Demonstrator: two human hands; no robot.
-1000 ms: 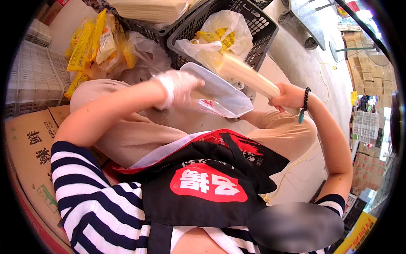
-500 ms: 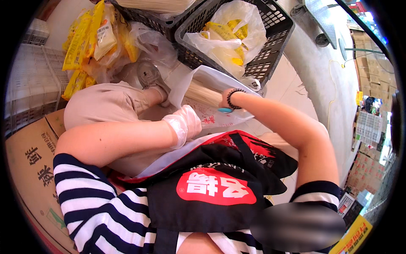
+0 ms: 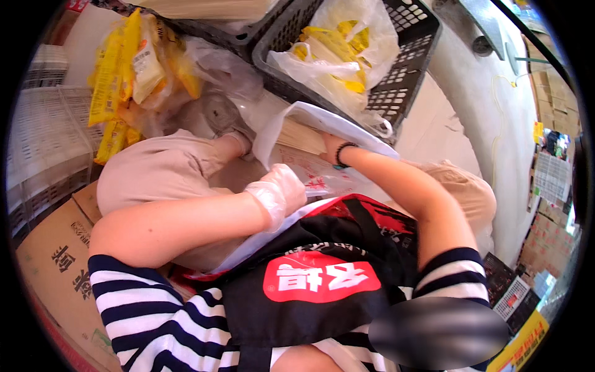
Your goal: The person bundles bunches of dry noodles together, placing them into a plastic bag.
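Note:
My left hand [image 3: 286,191], in a thin clear plastic glove, is curled closed above my lap beside the black apron [image 3: 248,304]. Whether anything lies inside its fingers is hidden. Bare but for a black bead bracelet, my right hand [image 3: 330,149] reaches in at the mouth of a white bag [image 3: 273,133], against a bundle of thin pale sticks [image 3: 297,137]. Its fingertips are out of sight, and a bit of light blue shows under the wrist. Clear plastic with red print [image 3: 316,180] lies below the bundle, between my two hands.
A black plastic crate [image 3: 409,68] beyond the bag holds a clear bag with yellow packets [image 3: 338,46]. Another crate [image 3: 238,28] stands beside it. Yellow packets [image 3: 118,68] are heaped at far left, near white crates [image 3: 52,133] and a cardboard box [image 3: 59,266].
My right forearm has come lower and inward, and the bag's edge now stands behind the wrist. My left hand has shifted slightly right, still curled. The whole view has tilted a little.

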